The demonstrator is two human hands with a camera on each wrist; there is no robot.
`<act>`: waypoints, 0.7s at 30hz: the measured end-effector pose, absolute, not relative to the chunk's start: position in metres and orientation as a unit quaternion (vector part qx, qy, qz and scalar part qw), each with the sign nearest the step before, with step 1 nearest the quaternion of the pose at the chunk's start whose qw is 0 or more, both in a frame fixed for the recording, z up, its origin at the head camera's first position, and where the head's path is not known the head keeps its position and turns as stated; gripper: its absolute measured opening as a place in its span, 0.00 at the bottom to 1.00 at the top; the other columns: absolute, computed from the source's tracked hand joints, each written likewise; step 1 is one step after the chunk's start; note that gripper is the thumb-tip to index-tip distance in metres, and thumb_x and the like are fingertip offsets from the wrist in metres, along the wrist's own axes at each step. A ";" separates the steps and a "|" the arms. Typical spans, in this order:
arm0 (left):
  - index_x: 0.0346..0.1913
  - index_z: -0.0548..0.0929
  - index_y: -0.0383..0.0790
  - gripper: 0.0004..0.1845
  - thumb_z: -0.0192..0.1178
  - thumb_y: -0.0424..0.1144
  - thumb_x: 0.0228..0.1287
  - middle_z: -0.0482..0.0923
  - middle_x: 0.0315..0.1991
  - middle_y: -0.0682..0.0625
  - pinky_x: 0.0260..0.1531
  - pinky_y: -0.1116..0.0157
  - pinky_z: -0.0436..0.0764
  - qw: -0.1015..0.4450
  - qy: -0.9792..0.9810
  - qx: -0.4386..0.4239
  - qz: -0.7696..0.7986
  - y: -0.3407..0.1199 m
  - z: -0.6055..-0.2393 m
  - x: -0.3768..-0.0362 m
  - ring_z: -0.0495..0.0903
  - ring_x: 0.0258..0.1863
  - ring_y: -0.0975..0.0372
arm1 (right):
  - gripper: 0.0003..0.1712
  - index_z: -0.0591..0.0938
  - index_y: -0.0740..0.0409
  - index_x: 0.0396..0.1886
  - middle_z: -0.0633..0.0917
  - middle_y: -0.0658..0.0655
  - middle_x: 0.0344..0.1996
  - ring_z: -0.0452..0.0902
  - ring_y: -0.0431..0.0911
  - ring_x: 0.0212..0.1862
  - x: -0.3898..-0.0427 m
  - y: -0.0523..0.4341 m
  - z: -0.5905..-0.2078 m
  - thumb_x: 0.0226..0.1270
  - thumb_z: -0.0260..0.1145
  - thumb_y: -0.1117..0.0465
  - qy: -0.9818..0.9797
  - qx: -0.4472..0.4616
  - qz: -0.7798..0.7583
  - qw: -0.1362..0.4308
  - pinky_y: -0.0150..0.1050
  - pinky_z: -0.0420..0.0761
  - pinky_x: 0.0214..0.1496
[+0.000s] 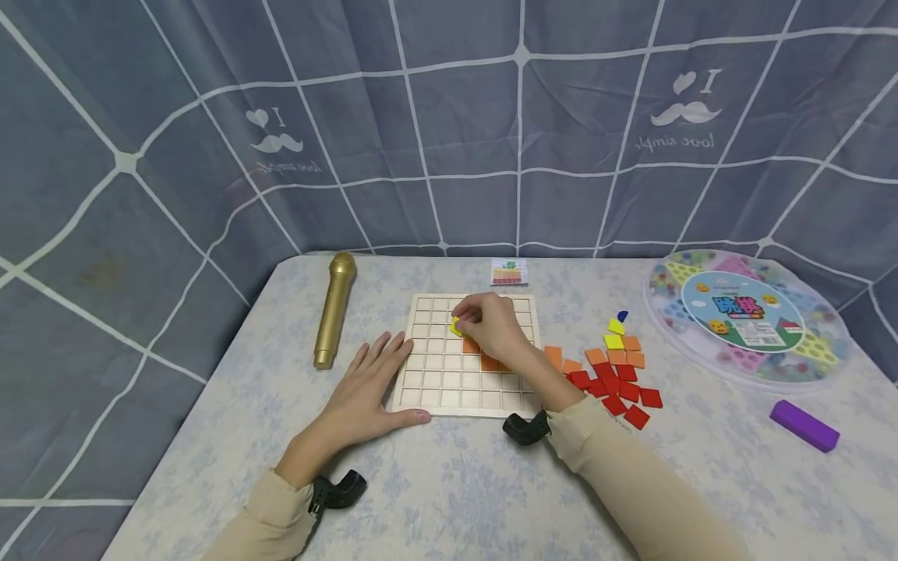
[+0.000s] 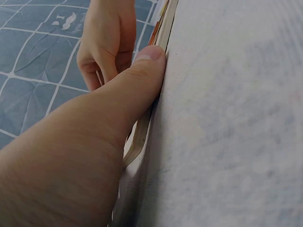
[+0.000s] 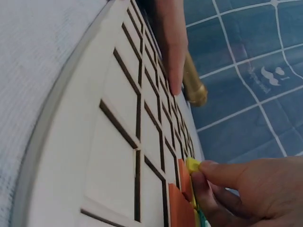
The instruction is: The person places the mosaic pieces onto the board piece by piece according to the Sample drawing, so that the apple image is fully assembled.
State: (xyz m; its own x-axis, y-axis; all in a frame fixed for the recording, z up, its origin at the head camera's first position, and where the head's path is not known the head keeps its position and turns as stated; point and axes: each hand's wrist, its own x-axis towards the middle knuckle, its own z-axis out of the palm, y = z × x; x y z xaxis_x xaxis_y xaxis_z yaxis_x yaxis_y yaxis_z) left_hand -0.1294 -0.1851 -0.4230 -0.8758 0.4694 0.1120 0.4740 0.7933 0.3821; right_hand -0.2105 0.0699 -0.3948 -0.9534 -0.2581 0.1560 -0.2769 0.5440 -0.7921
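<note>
While pinching a small yellow square tile [image 1: 457, 326] with curled fingertips [image 3: 204, 169], right hand [image 1: 493, 327] over the middle of the pale wooden grid board [image 1: 449, 382], tile just above the orange tiles [image 1: 484, 357] already set in the cells. Left hand [image 1: 369, 387] flat and relaxed on the pale tabletop [image 1: 449, 483], fingers straight against the board's left edge, thumb along its near edge. Near the tabletop's left edge a gold microphone [image 1: 334, 319]; right of the board loose red and orange tiles [image 1: 613, 382].
</note>
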 end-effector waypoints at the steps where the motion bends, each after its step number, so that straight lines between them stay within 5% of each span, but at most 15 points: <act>1: 0.85 0.56 0.41 0.63 0.70 0.72 0.56 0.51 0.86 0.43 0.84 0.42 0.45 0.005 -0.947 -0.248 -0.203 -0.185 -0.423 -0.129 0.46 0.86 0.46 | 0.08 0.91 0.63 0.46 0.92 0.58 0.37 0.88 0.49 0.41 -0.211 0.069 -0.396 0.69 0.74 0.69 -0.881 0.154 0.447 0.011 0.41 0.88 0.47; 21: 0.85 0.57 0.42 0.61 0.70 0.71 0.57 0.53 0.85 0.42 0.83 0.40 0.46 0.014 -0.945 -0.250 -0.211 -0.185 -0.426 -0.129 0.47 0.86 0.44 | 0.11 0.91 0.62 0.49 0.91 0.58 0.45 0.86 0.48 0.46 -0.191 0.078 -0.390 0.71 0.69 0.73 -0.902 0.238 0.359 0.035 0.39 0.88 0.51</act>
